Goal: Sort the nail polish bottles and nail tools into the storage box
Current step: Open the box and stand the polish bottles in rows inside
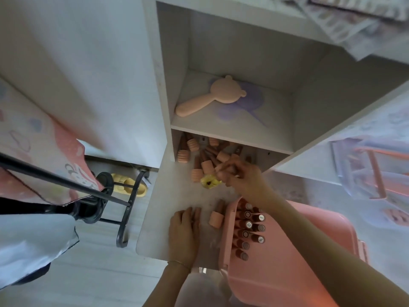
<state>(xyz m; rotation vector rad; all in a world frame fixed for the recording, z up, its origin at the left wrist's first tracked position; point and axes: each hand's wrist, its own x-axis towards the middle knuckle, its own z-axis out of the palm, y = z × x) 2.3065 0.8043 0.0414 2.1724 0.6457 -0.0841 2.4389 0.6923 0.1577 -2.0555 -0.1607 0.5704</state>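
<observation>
A pink storage box (287,273) stands at the near right of the white table (159,218), with several nail polish bottles (247,227) upright in a row along its left side. More bottles with peach caps (199,156) lie in a loose pile at the table's far end, under the shelf. One bottle (218,214) lies on its side just left of the box. My right hand (241,176) reaches over the pile and pinches a peach-capped bottle. My left hand (183,233) rests flat on the table near the lying bottle, fingers straight.
A small yellow object (209,181) lies by my right hand. A white shelf unit holds a peach bear-shaped hand mirror (212,95) above the pile. A dark metal stand (124,209) and yellow slippers (129,183) are on the floor at left. A clear bin (371,169) sits at right.
</observation>
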